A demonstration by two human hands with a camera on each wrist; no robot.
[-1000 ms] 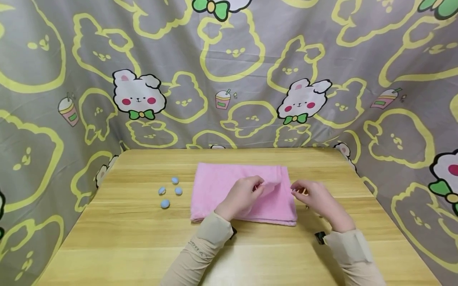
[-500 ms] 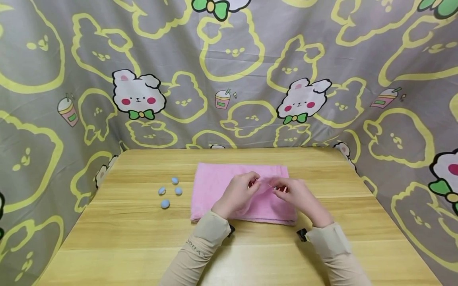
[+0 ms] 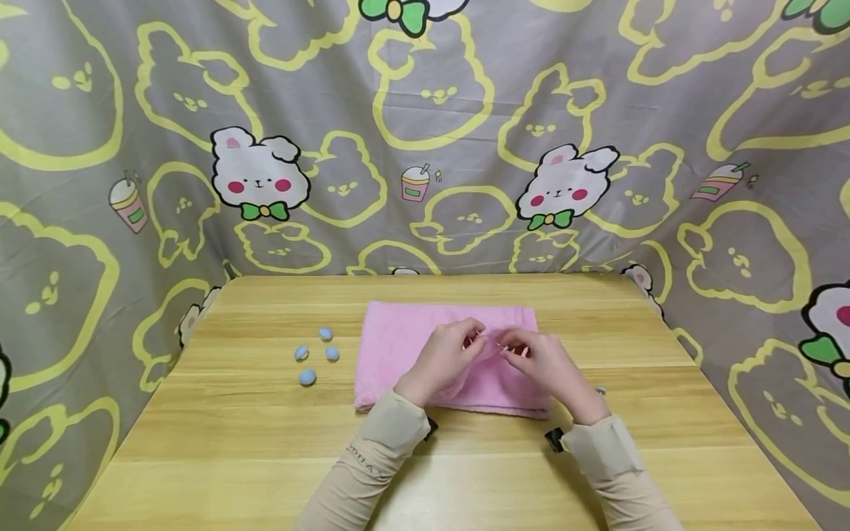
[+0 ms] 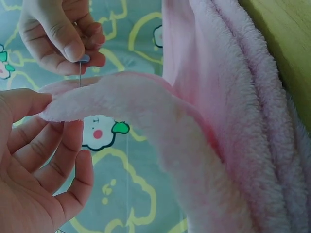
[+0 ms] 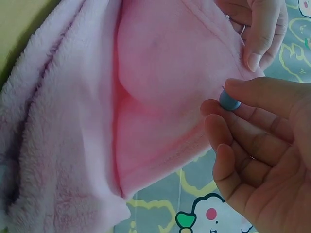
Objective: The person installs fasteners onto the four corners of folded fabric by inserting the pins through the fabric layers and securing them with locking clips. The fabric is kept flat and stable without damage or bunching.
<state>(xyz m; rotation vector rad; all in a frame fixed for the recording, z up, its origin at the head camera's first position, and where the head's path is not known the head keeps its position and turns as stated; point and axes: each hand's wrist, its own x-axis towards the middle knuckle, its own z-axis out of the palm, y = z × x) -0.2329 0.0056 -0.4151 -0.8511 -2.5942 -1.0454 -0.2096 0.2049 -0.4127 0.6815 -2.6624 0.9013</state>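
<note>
We see a pink cloth (image 3: 395, 346), plush and fluffy, folded into a soft, thick rectangle with one corner raised above its right half. At that corner is a pin (image 4: 84, 58) with a thin, straight metal shaft and a smooth, rounded blue head. The shaft meets the cloth's edge; we cannot tell how deep it goes. The left hand (image 3: 443, 358) pinches the corner between thumb and fingertips. The right hand (image 3: 547, 365) pinches the pin's head between thumb and forefinger, its other fingers curled. Left of the cloth sit four small, rounded blue knobs (image 3: 307, 377); right of it, a small bluish piece (image 3: 600, 391) shows beside the right wrist. Beneath the cloth is a wood-grain table (image 3: 219, 442); behind it hangs a grey fabric curtain (image 3: 458, 74) printed with bunnies.
</note>
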